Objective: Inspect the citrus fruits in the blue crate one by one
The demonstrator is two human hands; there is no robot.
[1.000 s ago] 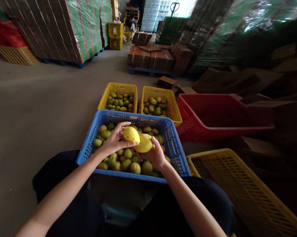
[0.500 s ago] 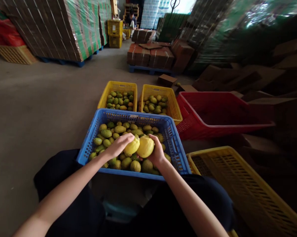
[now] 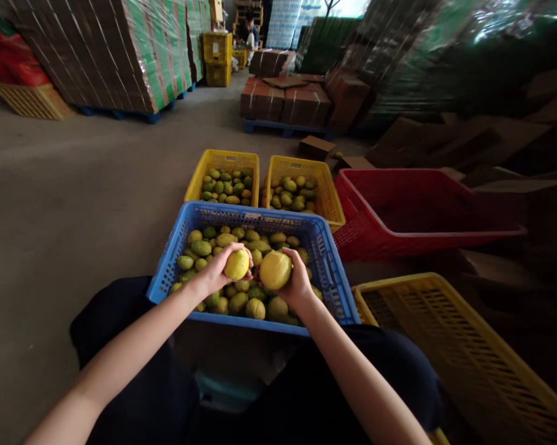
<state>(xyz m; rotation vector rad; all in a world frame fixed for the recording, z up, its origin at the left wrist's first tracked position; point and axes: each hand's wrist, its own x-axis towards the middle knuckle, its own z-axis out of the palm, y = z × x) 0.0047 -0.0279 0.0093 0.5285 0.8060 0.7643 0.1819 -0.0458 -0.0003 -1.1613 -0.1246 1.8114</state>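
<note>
My left hand is closed around a yellow lemon, its end facing me. My right hand grips a larger, paler lemon with the thumb along its upper side. The two fruits are apart, with a small gap between them. Both are held above a blue crate, where many green and yellowish lemons lie loose. Parts of the fingers are hidden behind the fruits.
Two yellow crates with fruit stand beyond the blue one. To the right are a red crate and another yellow crate. Flattened cardboard lies farther right; wrapped pallets and a seated person are behind.
The lemons were close together and have moved apart. My left hand has shifted left and turned its lemon; my right hand still holds the larger one.
</note>
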